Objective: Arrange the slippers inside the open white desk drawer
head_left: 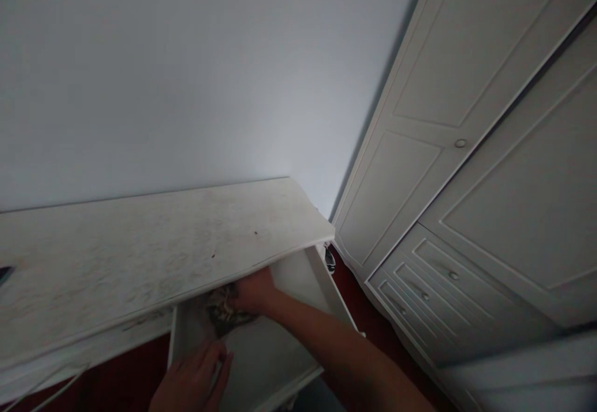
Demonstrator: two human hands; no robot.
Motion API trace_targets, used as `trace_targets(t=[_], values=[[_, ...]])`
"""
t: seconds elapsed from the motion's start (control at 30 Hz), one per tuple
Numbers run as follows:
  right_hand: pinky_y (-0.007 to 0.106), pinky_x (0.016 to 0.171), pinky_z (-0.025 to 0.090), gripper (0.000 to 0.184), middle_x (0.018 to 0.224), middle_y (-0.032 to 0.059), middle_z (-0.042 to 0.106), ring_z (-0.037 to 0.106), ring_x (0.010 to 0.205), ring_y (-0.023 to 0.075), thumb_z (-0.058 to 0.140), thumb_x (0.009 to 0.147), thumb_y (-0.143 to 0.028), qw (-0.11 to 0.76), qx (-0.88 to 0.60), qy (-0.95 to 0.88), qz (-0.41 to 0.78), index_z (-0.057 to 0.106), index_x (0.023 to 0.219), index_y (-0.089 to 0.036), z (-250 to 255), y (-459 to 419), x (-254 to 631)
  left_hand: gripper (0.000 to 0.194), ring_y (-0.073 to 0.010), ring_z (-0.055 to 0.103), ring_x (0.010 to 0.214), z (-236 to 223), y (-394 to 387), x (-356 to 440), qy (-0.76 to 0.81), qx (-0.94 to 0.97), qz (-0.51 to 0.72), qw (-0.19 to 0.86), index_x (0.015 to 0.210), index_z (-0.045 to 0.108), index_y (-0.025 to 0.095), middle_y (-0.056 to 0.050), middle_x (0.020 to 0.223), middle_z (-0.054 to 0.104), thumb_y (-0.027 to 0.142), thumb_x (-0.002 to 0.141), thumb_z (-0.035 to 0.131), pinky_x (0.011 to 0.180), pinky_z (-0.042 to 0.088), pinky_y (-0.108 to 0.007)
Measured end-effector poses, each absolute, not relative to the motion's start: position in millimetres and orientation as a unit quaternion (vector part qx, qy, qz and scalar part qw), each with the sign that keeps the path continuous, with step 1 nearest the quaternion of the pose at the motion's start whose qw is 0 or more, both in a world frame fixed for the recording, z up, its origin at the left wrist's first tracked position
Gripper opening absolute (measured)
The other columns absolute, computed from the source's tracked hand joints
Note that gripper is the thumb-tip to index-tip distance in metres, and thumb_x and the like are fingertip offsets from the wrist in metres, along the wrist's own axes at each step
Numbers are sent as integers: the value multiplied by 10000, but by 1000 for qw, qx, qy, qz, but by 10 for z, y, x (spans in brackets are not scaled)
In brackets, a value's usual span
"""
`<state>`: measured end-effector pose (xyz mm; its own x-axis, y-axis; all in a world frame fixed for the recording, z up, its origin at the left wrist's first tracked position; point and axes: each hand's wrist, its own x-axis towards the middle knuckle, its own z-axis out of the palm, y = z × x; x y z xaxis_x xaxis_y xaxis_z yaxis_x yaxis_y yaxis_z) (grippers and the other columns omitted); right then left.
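Note:
A white drawer is pulled out from under the worn white table. Inside it, toward the back left, lies a bunched camouflage-like patterned cloth in brown and grey. My right hand reaches in under the tabletop edge, its fingers closed on the cloth; the fingertips are partly hidden. My left hand hovers over the drawer's front left corner, close to the cloth. Its fingers are loosely bent with a gap between them, and nothing shows in them.
The white tabletop has stains and small dark specks, with a dark object at its left edge. A white wardrobe with drawers stands on the right. A shoe sits on the red floor. Cables hang lower left.

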<state>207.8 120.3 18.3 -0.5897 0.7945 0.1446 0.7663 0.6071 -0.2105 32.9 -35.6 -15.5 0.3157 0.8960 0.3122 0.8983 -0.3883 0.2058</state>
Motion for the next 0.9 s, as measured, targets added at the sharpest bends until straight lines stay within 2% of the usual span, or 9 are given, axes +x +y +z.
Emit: trace_targets(t=[0.17,0.27,0.4,0.5,0.6,0.7,0.8,0.87,0.9], values=[[529,1128,458,621,1457,27,662,587,1323,378,893,774,-575,95,-299,-949,23,716,1307,-308,5,835,1699,277,-202,780,1043,-268,-373,278,-580,-770,-264,22,1171,669,296,-42,1134,789,467,1038,496,893,637,-311],[491,1042,525,513,1418,40,676,622,1245,326,819,857,-537,63,-244,-967,36,694,1294,-299,-61,718,1890,577,-281,709,1259,-248,-349,310,-608,-752,-254,6,1409,565,249,-131,1389,711,569,935,642,1055,605,-428],[455,1089,517,645,1529,121,578,563,1334,334,818,834,-448,23,-201,-974,100,615,1419,-267,61,643,2526,965,-381,509,1503,-16,-228,664,-628,-767,-73,-110,1629,405,171,-187,1649,524,468,782,758,1223,459,-547],[448,1130,496,859,1613,163,481,485,1448,345,819,812,-331,38,-244,-947,208,463,1590,-265,231,499,3109,1000,-387,485,1514,191,-83,1105,-594,-788,41,-156,1679,340,181,-160,1723,430,302,763,724,1245,412,-565],[463,1207,423,805,1660,136,439,447,1493,333,749,828,-205,97,-339,-902,249,485,1584,-284,347,228,3625,1026,-431,478,1494,274,93,1465,-553,-819,79,-130,1685,324,193,-174,1697,463,173,733,704,1164,469,-632],[400,1138,463,632,1474,90,612,566,1349,259,639,871,-133,189,-445,-843,237,575,1482,-281,321,-79,3952,948,-437,553,1406,298,323,1645,-495,-852,74,-154,1633,422,288,-151,1613,551,127,737,685,1024,567,-601],[341,872,510,309,1131,63,718,656,1024,221,574,935,-186,261,-479,-824,150,665,1225,-243,136,-286,4041,744,-341,689,1219,449,596,1777,-472,-854,14,-220,1525,529,282,-135,1474,634,160,802,649,967,597,-468],[336,712,432,111,907,36,695,620,821,205,536,958,-221,290,-467,-833,62,643,982,-234,-17,-340,4006,688,-290,717,1141,638,753,1928,-492,-839,-52,-226,1501,529,255,-125,1414,650,179,826,639,970,586,-413],[342,662,378,103,818,23,663,588,748,196,524,958,-232,304,-457,-835,24,605,894,-233,-84,-346,3978,691,-283,699,1177,737,813,2030,-503,-832,-94,-214,1504,519,254,-118,1432,631,194,829,655,999,572,-398]])
